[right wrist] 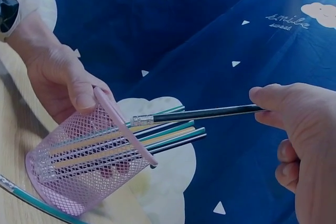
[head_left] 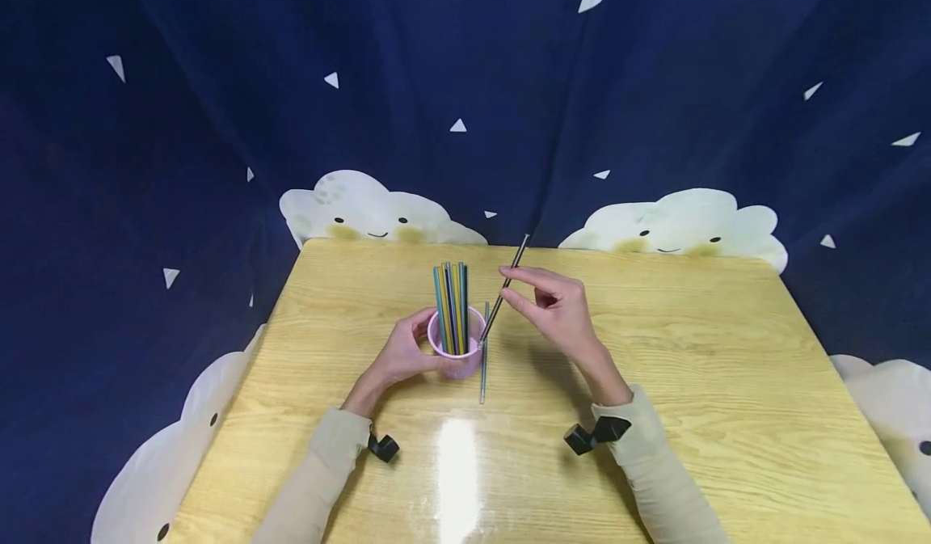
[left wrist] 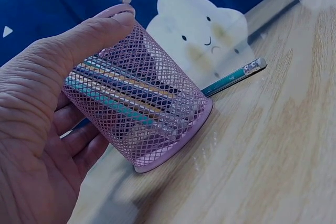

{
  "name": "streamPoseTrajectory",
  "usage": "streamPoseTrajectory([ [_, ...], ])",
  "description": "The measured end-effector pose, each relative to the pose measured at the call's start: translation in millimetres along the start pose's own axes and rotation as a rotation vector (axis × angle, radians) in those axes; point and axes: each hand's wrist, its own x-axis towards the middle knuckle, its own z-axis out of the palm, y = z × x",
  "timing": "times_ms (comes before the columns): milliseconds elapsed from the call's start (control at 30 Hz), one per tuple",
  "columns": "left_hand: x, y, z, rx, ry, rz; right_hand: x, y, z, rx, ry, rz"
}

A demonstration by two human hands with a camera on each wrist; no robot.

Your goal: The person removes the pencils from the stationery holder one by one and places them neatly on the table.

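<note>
My left hand (head_left: 398, 356) grips a pink mesh pencil cup (left wrist: 173, 108) on the table, its thumb lying at the rim. Several pencils (head_left: 452, 309) in teal, yellow and dark colours stand inside with their eraser ends down. Between thumb and forefinger, my right hand (head_left: 560, 305) pinches a black pencil (right wrist: 210, 113). That pencil slants, its eraser end low at the cup's right rim in the head view; the right wrist view has this end over the opening. A teal pencil (left wrist: 231, 81) marked HB lies on the table, just right of the cup.
The light wooden table (head_left: 727, 382) extends to both sides of the hands. A dark blue cloth (head_left: 407, 148) with white triangles and smiling clouds hangs behind and around it. Each wrist carries a small black camera, one being the right wrist camera (head_left: 598, 435).
</note>
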Motion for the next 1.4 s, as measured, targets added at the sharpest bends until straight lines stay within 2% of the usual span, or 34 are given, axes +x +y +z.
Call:
streamPoseTrajectory([
  [367,1.5,-0.1,1.2,-0.003,0.006,-0.004,-3.7,0,-15,0.054,0.014,0.038],
  [500,1.9,-0.2,0.8,0.001,0.01,-0.019,-11.3,7,-18,0.062,0.002,0.107],
  [700,2.5,0.4,1.1,-0.007,0.009,-0.032,-27.6,27,-18,0.064,-0.068,0.257],
  [1033,3.5,0.9,-0.6,-0.01,0.0,-0.041,-48.8,62,-5,0.019,-0.198,0.441],
  [1167,3.2,2.5,-2.1,-0.01,0.004,-0.038,-53.3,70,0,-0.054,-0.276,0.466],
  [1400,0.6,1.9,-2.7,-0.006,-0.002,-0.04,-59.6,68,5,-0.206,-0.414,0.448],
])
